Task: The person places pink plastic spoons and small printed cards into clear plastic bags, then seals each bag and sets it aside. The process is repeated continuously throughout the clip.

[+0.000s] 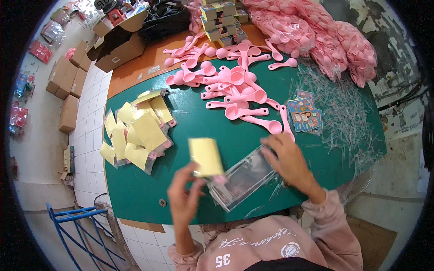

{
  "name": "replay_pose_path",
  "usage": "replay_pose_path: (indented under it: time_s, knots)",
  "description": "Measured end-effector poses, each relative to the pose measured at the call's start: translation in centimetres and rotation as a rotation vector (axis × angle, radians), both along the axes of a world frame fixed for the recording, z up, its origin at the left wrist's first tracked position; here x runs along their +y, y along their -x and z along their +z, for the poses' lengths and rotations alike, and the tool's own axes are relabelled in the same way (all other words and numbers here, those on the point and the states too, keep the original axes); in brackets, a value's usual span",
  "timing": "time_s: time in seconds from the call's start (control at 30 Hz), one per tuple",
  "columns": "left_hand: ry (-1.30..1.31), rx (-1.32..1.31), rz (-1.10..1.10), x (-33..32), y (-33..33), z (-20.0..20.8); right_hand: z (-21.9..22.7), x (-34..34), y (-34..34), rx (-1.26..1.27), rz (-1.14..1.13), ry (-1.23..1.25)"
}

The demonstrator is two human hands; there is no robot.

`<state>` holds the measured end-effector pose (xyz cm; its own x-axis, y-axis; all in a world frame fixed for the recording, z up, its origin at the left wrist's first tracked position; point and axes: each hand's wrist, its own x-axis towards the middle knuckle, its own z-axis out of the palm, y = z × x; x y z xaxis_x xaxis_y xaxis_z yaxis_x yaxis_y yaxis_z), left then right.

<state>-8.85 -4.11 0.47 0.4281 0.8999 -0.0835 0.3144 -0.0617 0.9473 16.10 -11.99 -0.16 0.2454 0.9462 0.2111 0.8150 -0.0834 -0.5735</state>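
My left hand point(185, 187) pinches a packed spoon point(219, 179) by its yellow backing card point(204, 156), slightly blurred; only a bit of pink shows below the card. My right hand point(291, 162) rests with fingers stretched over the far end of a stack of clear plastic bags point(242, 176) at the table's near edge. Just beyond its fingertips lies the handle of a pink measuring spoon point(286, 124), part of a big loose heap of pink spoons point(235, 83). Blue printed cards point(306, 113) lie to the right of that heap.
Finished-looking packets with yellow cards point(140, 128) are piled on the left of the green table point(181, 198). Clear plastic strips point(343, 113) litter the right side. Bulging bags of pink spoons point(312, 34), bundled card stacks point(220, 20) and an opened carton point(120, 47) stand at the back.
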Motion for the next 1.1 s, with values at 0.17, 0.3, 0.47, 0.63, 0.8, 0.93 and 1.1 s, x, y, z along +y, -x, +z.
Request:
replay_pose_path:
  time_s: [0.17,0.3,0.47,0.63,0.8,0.93,1.1]
  knots:
    - [-0.896,0.795,0.353,3.1,-0.9,0.9,-2.1,4.6,-3.3,-0.344,0.028,-0.094]
    - [-0.576,0.365,-0.307,-0.6,-8.0,0.5,-1.9,4.7,-3.5,-0.290,0.038,-0.003]
    - [-0.563,0.318,-0.411,0.2,-9.9,-3.1,3.6,1.9,-2.8,0.418,-0.081,-0.059]
    - [-0.191,-0.015,-0.695,0.9,-10.0,-2.9,4.7,-2.4,-3.0,0.638,-0.267,-0.109]
    - [-0.202,0.078,-0.633,1.1,-9.9,-2.5,4.5,-3.8,-1.8,0.732,-0.238,-0.310]
    - [-0.034,0.098,-0.590,1.1,-10.0,-1.8,4.4,-3.7,0.2,0.766,-0.331,-0.384]
    - [-0.013,0.145,-0.600,1.7,-9.6,-1.2,2.2,-4.8,0.6,0.312,-0.263,-0.238]
